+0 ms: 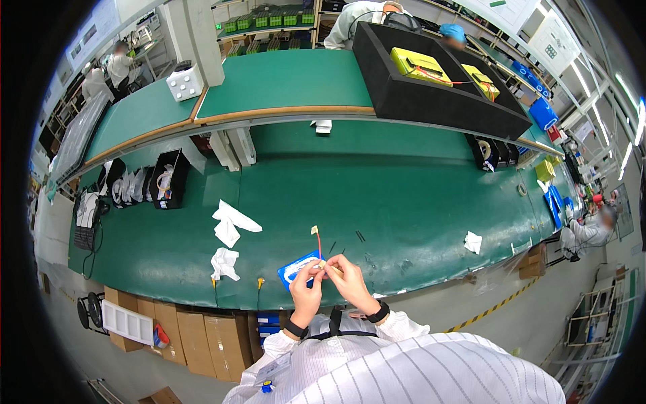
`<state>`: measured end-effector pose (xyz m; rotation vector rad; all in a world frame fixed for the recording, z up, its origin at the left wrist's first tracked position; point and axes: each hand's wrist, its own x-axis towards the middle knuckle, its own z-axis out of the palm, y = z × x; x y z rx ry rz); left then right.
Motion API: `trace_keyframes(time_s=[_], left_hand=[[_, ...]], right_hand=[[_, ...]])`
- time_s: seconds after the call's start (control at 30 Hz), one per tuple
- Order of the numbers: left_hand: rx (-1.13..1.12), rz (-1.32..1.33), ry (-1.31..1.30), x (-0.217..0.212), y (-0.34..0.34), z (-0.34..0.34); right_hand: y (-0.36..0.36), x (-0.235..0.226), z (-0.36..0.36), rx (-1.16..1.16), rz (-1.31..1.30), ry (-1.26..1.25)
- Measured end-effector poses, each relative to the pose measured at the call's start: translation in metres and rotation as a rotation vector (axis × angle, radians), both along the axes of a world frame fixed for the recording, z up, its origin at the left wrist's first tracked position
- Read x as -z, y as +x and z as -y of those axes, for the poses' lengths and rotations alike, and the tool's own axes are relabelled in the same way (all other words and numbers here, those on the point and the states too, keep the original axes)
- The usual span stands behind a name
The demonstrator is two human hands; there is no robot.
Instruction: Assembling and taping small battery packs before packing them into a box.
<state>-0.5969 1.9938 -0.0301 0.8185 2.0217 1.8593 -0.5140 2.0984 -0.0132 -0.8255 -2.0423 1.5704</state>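
Both my hands meet over a flat blue pack with a white marking (291, 271), likely a battery pack, near the table's front edge. My left hand (306, 296) pinches with thumb and fingers at the pack's right side. Fingertip to fingertip with it, my right hand (350, 284) is also closed in a pinch. Between them shows a small yellowish piece (323, 264), largely covered by the fingers. A red wire (319, 245) rises from there and ends in a pale yellow connector (314, 230) on the green table.
Crumpled white papers (233, 222) lie to the left, another scrap (473, 242) to the right. Yellow-tipped leads (260, 283) hang over the front edge. Above the table runs a raised shelf (289, 81) bearing a black box (431, 101) with yellow packs. People work farther off.
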Motion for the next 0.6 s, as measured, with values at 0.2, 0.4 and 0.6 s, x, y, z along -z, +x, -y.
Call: trace_keyframes(time_s=[0.2, 0.4, 0.6], left_hand=[[0.086, 0.132, 0.092, 0.001, -0.002, 0.0], [0.141, 0.461, 0.249, 0.017, -0.005, 0.001], [0.148, 0.488, 0.23, 0.016, -0.004, 0.003]], right_hand=[[0.001, -0.004, 0.0, 0.002, -0.018, 0.054], [-0.001, -0.012, 0.004, -0.018, -0.066, 0.181], [-0.003, -0.009, 0.0, -0.023, -0.107, 0.394]])
